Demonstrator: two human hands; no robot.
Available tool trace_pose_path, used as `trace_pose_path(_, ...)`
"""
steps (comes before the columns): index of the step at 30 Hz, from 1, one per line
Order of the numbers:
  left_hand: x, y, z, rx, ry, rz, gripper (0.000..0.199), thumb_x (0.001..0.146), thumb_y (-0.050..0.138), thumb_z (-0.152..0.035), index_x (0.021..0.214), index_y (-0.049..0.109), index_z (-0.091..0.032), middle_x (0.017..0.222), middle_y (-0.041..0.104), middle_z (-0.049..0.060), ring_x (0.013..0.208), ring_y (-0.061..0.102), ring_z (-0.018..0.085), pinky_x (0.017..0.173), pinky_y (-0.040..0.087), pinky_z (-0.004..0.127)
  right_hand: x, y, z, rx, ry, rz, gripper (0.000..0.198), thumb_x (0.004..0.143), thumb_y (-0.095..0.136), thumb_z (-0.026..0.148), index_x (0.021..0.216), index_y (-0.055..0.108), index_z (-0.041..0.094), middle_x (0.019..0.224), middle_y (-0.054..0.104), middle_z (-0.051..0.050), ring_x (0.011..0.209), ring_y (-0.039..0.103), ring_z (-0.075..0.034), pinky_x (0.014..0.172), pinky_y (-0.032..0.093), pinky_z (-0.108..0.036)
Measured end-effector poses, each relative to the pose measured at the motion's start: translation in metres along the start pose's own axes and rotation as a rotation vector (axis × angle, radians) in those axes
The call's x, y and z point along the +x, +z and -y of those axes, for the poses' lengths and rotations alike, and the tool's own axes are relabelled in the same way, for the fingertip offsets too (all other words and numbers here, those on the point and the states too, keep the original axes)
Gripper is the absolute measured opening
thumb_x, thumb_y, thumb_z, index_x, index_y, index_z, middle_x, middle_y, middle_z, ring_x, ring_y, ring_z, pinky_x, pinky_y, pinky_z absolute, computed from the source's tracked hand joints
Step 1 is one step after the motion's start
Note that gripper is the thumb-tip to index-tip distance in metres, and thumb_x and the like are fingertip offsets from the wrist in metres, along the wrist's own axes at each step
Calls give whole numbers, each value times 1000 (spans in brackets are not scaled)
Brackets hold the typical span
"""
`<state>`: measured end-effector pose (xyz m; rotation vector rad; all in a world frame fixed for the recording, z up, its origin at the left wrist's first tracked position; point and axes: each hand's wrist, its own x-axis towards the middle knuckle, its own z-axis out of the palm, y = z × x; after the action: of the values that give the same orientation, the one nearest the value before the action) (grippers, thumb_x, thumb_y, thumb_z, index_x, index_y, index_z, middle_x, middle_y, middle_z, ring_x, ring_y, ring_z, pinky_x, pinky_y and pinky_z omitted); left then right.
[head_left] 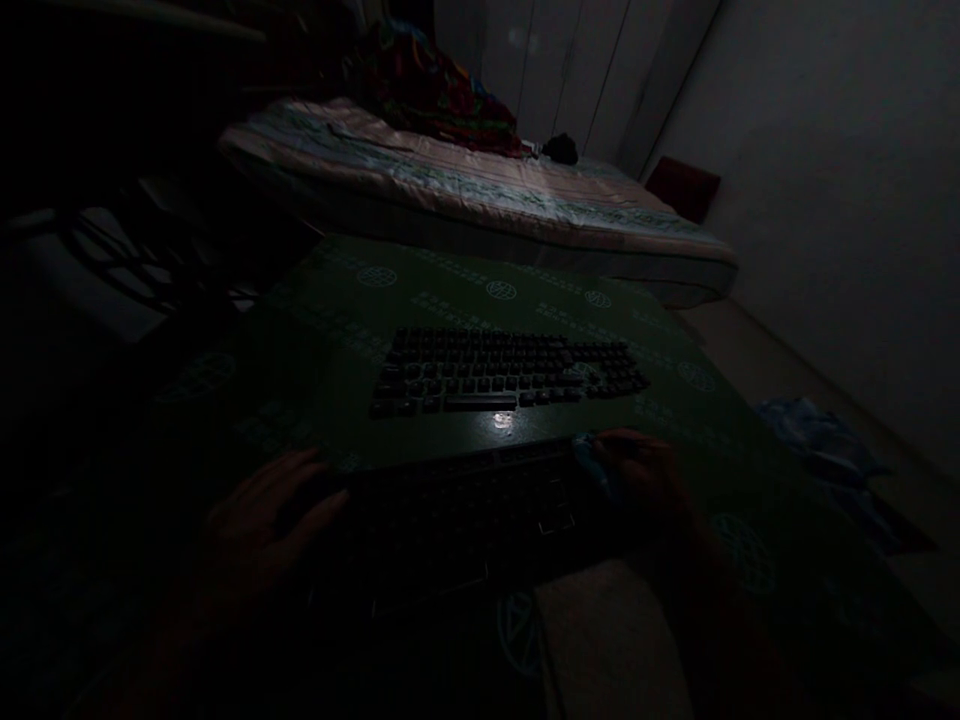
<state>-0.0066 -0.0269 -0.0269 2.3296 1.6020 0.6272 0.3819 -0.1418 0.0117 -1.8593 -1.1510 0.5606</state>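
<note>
The room is very dark. A black keyboard base lies before me, its key field looking bare of caps, with thin pale metal wires on it. At its left end my left hand is closed around the edge, thumb on the near side. My right hand is closed on a small blue cloth, pressed at the base's far right corner. Beyond the base, loose black keycaps are set out in rows in keyboard order, a long space bar among them.
The green table bears printed globe marks. A pale folded cloth lies near me, right of centre. Behind stands a bed with a dark red blanket. Blue fabric lies on the floor at right.
</note>
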Motion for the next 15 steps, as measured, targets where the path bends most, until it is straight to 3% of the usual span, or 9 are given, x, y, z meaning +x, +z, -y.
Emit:
trace_pose_path(10,0,5,9,10,1,7,66,75,36,-67,105,61,-14,123,57,14,118,50,29,101,39,45,-1,2,-3,31,-56,66,18,70,64,37,75,72,21,80,73,-6,74,67,-22,66,52,-30)
trace_pose_path(15,-1,7,8,6,20,-29,69,75,33,-70,103,62,-14,122,57,14,117,50,29,101,39,46,0,4,-2,27,-51,22,17,70,65,37,76,72,23,80,73,-5,73,67,-21,65,52,-30)
